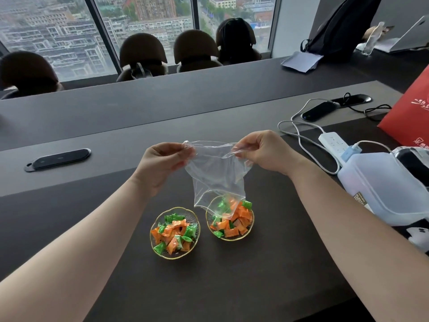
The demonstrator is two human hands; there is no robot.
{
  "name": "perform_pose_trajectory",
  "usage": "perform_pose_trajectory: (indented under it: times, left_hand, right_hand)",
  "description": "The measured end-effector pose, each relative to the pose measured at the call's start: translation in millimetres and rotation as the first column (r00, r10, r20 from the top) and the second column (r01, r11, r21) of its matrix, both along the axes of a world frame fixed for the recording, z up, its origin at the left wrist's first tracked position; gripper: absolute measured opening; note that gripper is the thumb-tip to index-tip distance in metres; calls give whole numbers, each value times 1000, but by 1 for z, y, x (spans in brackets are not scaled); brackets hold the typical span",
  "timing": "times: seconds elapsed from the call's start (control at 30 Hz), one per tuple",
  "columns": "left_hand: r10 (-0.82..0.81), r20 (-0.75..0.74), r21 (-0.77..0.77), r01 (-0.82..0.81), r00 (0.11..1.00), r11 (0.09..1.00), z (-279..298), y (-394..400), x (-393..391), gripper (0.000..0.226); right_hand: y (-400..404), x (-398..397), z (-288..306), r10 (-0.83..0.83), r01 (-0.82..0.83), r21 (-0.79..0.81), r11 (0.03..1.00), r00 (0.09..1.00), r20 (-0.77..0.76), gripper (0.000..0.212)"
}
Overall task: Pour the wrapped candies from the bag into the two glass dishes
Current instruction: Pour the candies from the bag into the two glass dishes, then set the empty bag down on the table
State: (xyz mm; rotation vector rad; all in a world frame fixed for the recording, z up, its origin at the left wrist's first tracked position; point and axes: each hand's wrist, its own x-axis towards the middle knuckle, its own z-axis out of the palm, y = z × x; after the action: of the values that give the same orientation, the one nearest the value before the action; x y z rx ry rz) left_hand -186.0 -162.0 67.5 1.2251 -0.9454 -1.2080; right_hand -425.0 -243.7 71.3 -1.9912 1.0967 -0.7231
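A clear plastic bag (218, 175) hangs upside down over the right glass dish, and it looks empty. My left hand (163, 161) pinches one upper corner of the bag and my right hand (262, 151) pinches the other. Two gold-rimmed glass dishes stand side by side on the dark table. The left dish (155, 223) is heaped with orange and green wrapped candies (175, 233). The right dish (251, 223) also holds orange and green candies (232, 225), and the bag's lower end partly covers its far side.
A translucent plastic box (383, 184) stands to the right, with a white power strip (332, 141) and cables behind it. A red paper bag (411, 112) is at the far right. A black flat device (58, 159) lies at the left. Chairs line the far side.
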Motion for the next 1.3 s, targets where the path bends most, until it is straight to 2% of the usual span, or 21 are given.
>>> perform_pose_trajectory:
  times: [0.17, 0.4, 0.5, 0.7, 0.8, 0.87, 1.0, 1.1, 1.23, 1.3]
  left_hand:
    - [64, 17, -19, -64, 998, 998, 13, 14, 26, 25]
    - [213, 66, -1, -213, 975, 977, 15, 50, 91, 13]
    - [313, 79, 17, -315, 946, 949, 11, 70, 130, 12]
    - [521, 182, 41, -536, 834, 843, -8, 102, 211, 6]
    - [571, 316, 56, -616, 758, 786, -32, 105, 244, 12]
    - [566, 403, 57, -637, 719, 769, -53, 101, 260, 13]
    - [550, 483, 69, -656, 681, 752, -93, 88, 283, 23]
    - [492, 507, 135, -629, 708, 765, -118, 80, 294, 37]
    - [344, 577, 243, -558, 741, 794, -145, 74, 303, 62]
    - [241, 649, 292, -530, 721, 796, -156, 73, 305, 69]
  right_hand:
    - [5, 33, 6, 62, -62, -28, 998, 998, 1, 22]
    - [14, 112, 4, 200, -200, 10, 980, 980, 3, 24]
    - [25, 157, 2, 258, -262, 88, 961, 964, 59, 18]
    - [41, 246, -20, 359, -394, 330, 858, 919, 162, 19]
    - [42, 287, -46, 354, -369, 367, 854, 929, 110, 19]
    - [42, 311, -68, 334, -330, 339, 881, 941, 49, 17]
    - [37, 347, -116, 287, -257, 317, 913, 956, -53, 15]
    - [28, 365, -148, 241, -197, 324, 926, 965, -103, 18]
    - [14, 375, -178, 168, -123, 325, 938, 979, -114, 48]
    - [9, 373, -187, 143, -101, 328, 939, 984, -104, 60]
